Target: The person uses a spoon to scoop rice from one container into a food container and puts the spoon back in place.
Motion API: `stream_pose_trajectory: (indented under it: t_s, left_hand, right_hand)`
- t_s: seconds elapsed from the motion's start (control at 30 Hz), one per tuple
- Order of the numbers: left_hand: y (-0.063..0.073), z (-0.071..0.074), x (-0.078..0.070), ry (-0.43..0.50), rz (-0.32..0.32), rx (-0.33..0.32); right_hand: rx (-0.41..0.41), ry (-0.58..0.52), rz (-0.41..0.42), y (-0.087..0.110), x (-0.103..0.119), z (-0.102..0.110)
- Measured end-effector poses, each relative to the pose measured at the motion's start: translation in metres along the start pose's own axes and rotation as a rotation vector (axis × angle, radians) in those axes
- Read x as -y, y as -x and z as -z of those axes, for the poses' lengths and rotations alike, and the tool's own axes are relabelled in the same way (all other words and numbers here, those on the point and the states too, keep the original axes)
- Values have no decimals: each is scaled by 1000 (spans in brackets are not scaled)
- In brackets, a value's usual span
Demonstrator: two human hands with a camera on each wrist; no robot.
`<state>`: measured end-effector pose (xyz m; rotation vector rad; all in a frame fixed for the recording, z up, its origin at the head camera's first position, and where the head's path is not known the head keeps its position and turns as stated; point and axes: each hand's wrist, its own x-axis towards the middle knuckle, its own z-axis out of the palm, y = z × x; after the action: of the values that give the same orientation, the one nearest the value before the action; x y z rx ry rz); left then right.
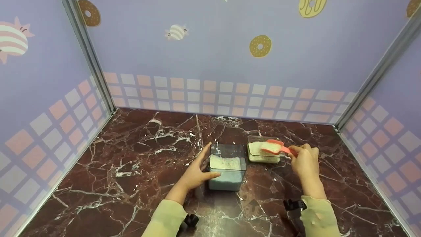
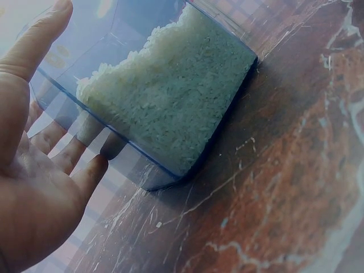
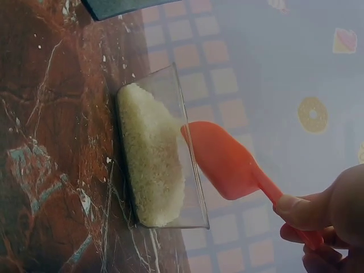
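Observation:
My right hand (image 1: 306,161) grips the handle of a red-orange scoop (image 3: 219,159). The scoop is over the low clear container (image 1: 263,158), its blade overlapping the rim, and white rice shows in it in the head view. More rice (image 3: 151,159) is heaped inside that container. To its left stands a taller bluish see-through bin (image 1: 227,181), partly filled with rice (image 2: 165,85). My left hand (image 1: 194,174) rests against this bin at its left corner, the fingers stretched along the left side and the thumb toward the front wall.
Both containers stand on a dark red marbled tabletop (image 1: 158,164). Loose white grains are scattered left of and behind the bin. Lilac patterned panels (image 1: 210,59) close off the back and both sides, with metal posts (image 1: 378,65) at the corners.

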<state>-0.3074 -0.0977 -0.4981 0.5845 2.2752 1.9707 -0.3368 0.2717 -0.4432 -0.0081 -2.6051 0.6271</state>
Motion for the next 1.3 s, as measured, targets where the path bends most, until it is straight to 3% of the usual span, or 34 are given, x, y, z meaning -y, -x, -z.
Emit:
stream_pose_trajectory:
  t_s: [0.23, 0.9, 1.3]
  left_hand:
    - [0, 1, 0, -2, 1, 3]
    - [2, 0, -1, -6, 12, 3]
    - [1, 0, 0, -4, 14, -5]
  right_hand:
    - [-92, -5, 79, 1, 0, -1]
    - [-298, -24, 206, 0, -2, -4]
    - [-283, -20, 221, 1, 0, 1]
